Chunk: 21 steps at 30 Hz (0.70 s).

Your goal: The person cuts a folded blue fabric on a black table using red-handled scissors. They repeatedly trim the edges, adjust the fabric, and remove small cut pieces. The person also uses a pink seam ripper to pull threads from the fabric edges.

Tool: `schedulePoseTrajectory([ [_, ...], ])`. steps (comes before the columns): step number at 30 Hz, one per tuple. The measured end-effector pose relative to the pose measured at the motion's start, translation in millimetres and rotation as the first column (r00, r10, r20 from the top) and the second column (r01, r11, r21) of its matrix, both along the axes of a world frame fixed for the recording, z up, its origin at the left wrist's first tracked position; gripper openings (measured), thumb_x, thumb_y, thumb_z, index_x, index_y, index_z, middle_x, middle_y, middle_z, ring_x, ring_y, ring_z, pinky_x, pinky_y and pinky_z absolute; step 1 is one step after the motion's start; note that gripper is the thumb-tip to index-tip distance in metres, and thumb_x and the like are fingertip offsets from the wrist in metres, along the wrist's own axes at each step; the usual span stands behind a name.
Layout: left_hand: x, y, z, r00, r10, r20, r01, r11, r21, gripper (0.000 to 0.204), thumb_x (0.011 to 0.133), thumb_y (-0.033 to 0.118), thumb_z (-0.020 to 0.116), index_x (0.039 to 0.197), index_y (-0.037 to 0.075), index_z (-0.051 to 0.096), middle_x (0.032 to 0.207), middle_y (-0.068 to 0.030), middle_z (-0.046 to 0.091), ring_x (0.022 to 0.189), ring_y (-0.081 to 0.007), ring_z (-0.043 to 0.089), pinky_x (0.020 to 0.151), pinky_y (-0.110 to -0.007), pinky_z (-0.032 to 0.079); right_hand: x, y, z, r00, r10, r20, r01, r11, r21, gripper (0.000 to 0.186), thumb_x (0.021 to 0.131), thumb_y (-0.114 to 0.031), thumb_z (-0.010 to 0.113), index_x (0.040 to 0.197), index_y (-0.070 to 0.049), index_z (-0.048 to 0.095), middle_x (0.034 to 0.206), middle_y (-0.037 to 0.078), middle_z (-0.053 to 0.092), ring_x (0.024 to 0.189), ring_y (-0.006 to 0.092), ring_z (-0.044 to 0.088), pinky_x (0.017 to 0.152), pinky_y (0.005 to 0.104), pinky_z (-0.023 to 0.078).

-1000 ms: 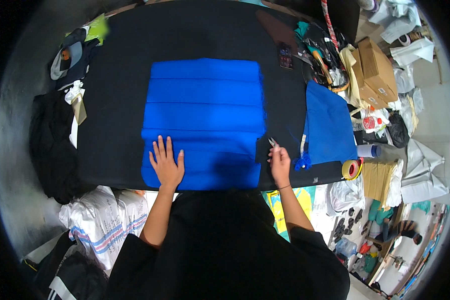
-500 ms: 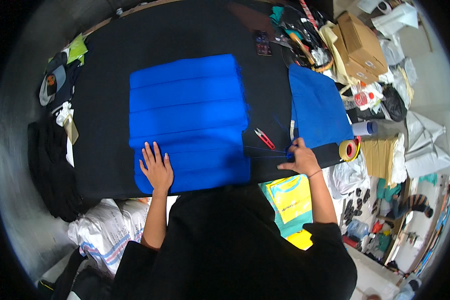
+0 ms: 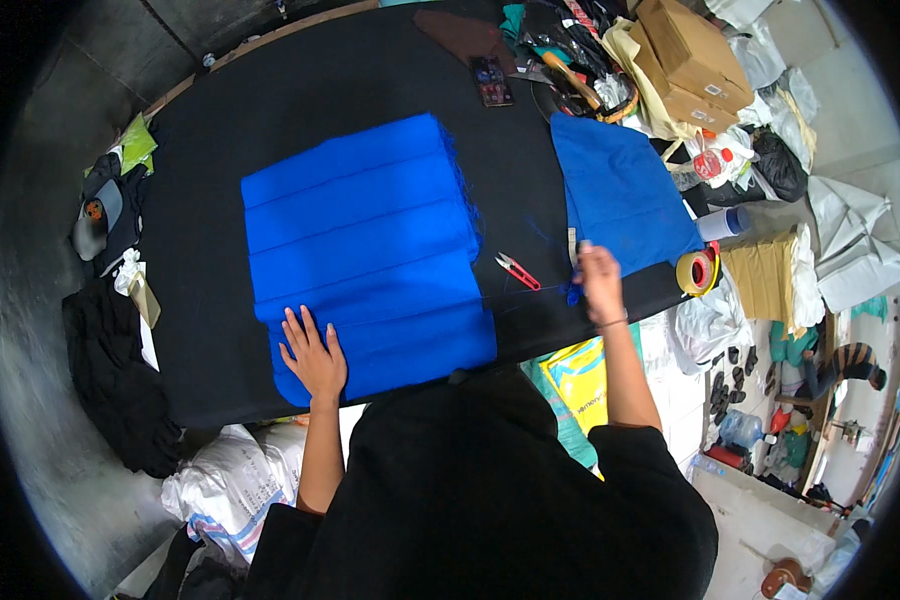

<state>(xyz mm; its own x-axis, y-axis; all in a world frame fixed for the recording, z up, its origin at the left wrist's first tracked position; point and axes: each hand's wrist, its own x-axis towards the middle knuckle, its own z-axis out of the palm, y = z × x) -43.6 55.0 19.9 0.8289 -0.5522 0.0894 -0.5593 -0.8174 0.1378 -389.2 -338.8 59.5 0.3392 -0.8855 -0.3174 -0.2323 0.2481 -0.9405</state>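
A bright blue cloth (image 3: 360, 230), creased in parallel bands with a frayed right edge, lies on the black-covered table. My left hand (image 3: 315, 358) rests flat on its near left part, fingers spread. My right hand (image 3: 600, 285) hovers at the table's near right, its fingers blurred; whether they hold anything is unclear. Just left of it sits a small clump of blue thread (image 3: 573, 293), and a thin strand runs from there toward the cloth. Between the cloth and my right hand lie red-handled thread snips (image 3: 518, 271). A second, darker blue cloth (image 3: 625, 200) lies beyond my right hand.
A phone (image 3: 491, 80) lies at the far side. Rolls of tape (image 3: 694, 272) and a white jar with a blue lid (image 3: 722, 223) sit at the right edge, below cardboard boxes (image 3: 695, 60). Black fabric (image 3: 110, 370) hangs at the left; a white sack (image 3: 232, 480) stands below.
My right hand has lifted away from the thread clump and turned, fingers now pointing away from me. My left hand stays flat on the cloth. The view has shifted and tilted slightly.
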Motion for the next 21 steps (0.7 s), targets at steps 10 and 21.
schedulePoseTrajectory([
  [10, -1.3, -0.6, 0.6, 1.000, -0.022, -0.001, 0.022, 1.000, 0.001, 0.069, 0.110, 0.042, 0.048, 0.170, 0.013, 0.031, 0.178, -0.0168, 0.020, 0.162, -0.0374, 0.024, 0.126, -0.061, 0.018, 24.7, 44.3, 38.9, 0.476, 0.727, -0.496, -0.880, 0.401, -0.256, 0.036, 0.089, -0.031, 0.085, 0.108, -0.001, 0.076, 0.139, 0.022, 0.066, 0.131, 0.0378, 0.063, 0.109, 0.0431, 0.050],
  [21, 0.2, 0.3, 2.8, 0.999, -0.011, -0.038, 0.013, 0.999, 0.030, 0.070, 0.111, 0.044, 0.047, 0.171, 0.013, 0.026, 0.179, -0.0164, 0.016, 0.163, -0.0377, 0.022, 0.127, -0.060, 0.016, 18.6, 38.2, -8.3, 0.939, 0.197, -0.281, -0.283, 0.909, -0.307, 0.038, 0.110, -0.040, 0.060, 0.099, -0.006, 0.070, 0.090, 0.006, 0.072, 0.083, 0.0215, 0.067, 0.078, 0.0387, 0.054],
])
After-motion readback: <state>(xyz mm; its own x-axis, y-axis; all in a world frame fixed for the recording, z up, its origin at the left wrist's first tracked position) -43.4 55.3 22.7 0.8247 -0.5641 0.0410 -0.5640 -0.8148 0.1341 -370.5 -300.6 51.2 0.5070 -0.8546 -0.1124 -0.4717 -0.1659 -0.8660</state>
